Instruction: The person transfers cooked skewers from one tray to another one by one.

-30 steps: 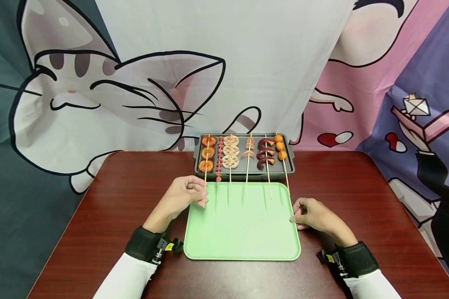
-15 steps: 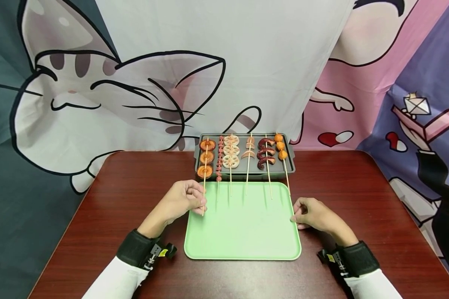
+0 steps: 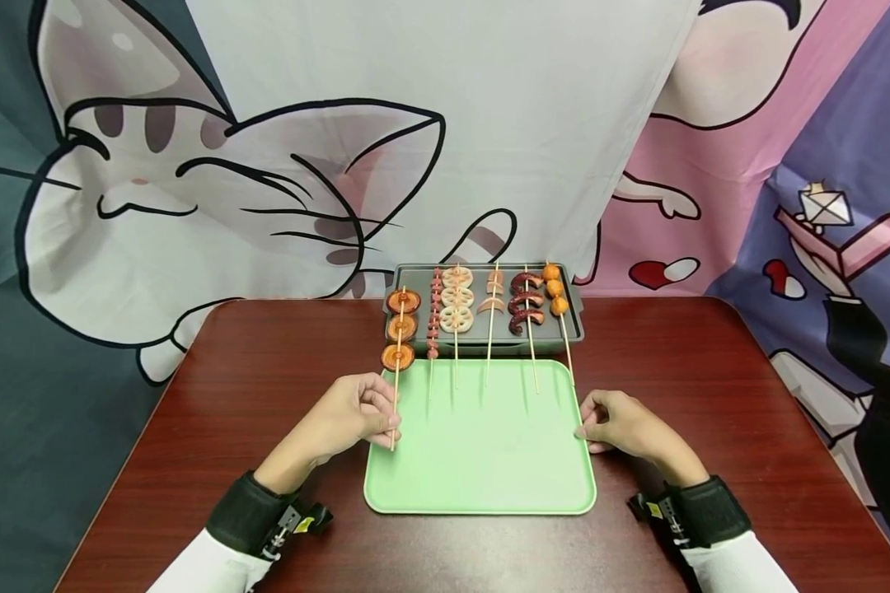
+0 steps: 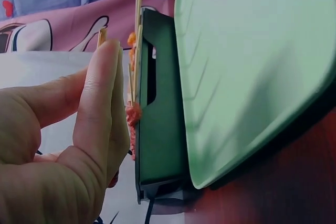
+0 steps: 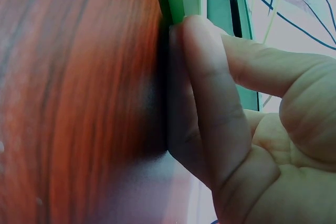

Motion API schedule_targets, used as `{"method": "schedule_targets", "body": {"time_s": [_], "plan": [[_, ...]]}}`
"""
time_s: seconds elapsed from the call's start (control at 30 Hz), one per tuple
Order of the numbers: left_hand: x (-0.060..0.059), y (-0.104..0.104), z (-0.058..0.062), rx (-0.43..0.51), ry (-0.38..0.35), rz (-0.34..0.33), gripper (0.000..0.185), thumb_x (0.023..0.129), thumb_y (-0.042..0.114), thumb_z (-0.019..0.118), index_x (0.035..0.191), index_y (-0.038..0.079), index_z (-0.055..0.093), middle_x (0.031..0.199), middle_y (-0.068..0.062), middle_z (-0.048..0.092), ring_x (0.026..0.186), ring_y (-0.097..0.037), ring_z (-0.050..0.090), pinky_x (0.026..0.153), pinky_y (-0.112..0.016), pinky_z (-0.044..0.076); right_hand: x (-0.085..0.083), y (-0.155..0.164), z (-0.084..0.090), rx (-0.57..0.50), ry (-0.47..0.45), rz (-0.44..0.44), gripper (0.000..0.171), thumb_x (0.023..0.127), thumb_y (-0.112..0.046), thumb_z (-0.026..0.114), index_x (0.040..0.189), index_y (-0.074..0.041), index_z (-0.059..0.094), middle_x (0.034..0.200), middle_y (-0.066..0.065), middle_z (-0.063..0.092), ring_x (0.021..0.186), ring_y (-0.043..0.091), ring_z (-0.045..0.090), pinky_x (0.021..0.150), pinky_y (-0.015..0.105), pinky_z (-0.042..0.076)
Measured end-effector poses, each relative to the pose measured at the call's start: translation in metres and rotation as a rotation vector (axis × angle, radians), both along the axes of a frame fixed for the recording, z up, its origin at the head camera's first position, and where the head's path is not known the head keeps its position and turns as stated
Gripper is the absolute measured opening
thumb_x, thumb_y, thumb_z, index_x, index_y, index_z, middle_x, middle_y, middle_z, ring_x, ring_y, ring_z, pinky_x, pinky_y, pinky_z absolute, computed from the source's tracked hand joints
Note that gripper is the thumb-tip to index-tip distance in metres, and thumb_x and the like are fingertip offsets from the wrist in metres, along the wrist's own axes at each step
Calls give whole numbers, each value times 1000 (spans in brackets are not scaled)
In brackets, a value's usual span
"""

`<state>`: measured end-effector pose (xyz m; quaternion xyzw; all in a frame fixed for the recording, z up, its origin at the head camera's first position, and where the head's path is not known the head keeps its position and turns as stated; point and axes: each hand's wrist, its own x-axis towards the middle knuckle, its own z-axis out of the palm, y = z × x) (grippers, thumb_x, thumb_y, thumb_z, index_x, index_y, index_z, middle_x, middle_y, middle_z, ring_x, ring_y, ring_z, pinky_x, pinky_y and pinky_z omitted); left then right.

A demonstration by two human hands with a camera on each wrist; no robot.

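while our left hand (image 3: 352, 416) fingers pinch the wooden skewer of three orange rings (image 3: 398, 356), its long axis points away toward the dark grill tray (image 3: 574, 323); right hand (image 3: 623, 425) fingers pinch the flat green tray (image 3: 482, 461) edge.

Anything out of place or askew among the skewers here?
One stands out: the skewer with three orange-brown rounds, pinched by the left hand, sits out of line. It is slanted and partly off the grey grill tray, toward the green tray. The other five lie parallel. Nothing looks spilled or damaged.
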<state>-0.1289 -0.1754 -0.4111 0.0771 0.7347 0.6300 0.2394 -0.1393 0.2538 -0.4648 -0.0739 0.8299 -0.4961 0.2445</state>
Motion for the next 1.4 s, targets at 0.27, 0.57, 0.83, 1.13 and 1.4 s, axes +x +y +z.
{"method": "schedule_targets", "body": {"time_s": [0.27, 0.57, 0.83, 1.13, 1.4], "plan": [[13, -2, -2, -12, -12, -32, 29, 91, -9, 66, 113, -18, 50, 82, -13, 67, 74, -23, 75, 71, -44, 66, -1, 2, -1, 9, -2, 5, 20, 91, 0, 74, 98, 7, 57, 82, 10, 58, 72, 19, 64, 64, 29, 64], [26, -2, -4, -14, -11, -50, 30, 90, -9, 64, 114, -19, 48, 83, -13, 68, 75, -24, 75, 69, -41, 67, -2, 2, 2, 11, -5, 2, 20, 92, 0, 74, 98, 7, 56, 82, 9, 57, 72, 19, 64, 64, 29, 64], [37, -4, -6, -17, -20, -65, 31, 91, -8, 65, 115, -19, 48, 84, -13, 67, 76, -25, 75, 69, -39, 67, -1, 1, 2, 16, -3, 0, 19, 92, 0, 74, 98, 7, 57, 82, 9, 58, 72, 18, 64, 64, 29, 64], [55, -7, -9, 17, -55, -67, 31, 89, -9, 64, 115, -17, 49, 85, -13, 67, 78, -25, 75, 69, -38, 67, 2, -1, 2, 28, -4, -21, 19, 91, 0, 74, 97, 6, 57, 81, 9, 58, 69, 15, 65, 63, 29, 64], [69, -7, -14, 41, -41, -76, 29, 90, -8, 66, 113, -16, 49, 83, -12, 66, 75, -23, 74, 68, -41, 67, 5, -5, 5, 72, 32, -41, 22, 90, -1, 75, 102, 6, 58, 81, 10, 60, 67, 17, 65, 61, 30, 63]]}}
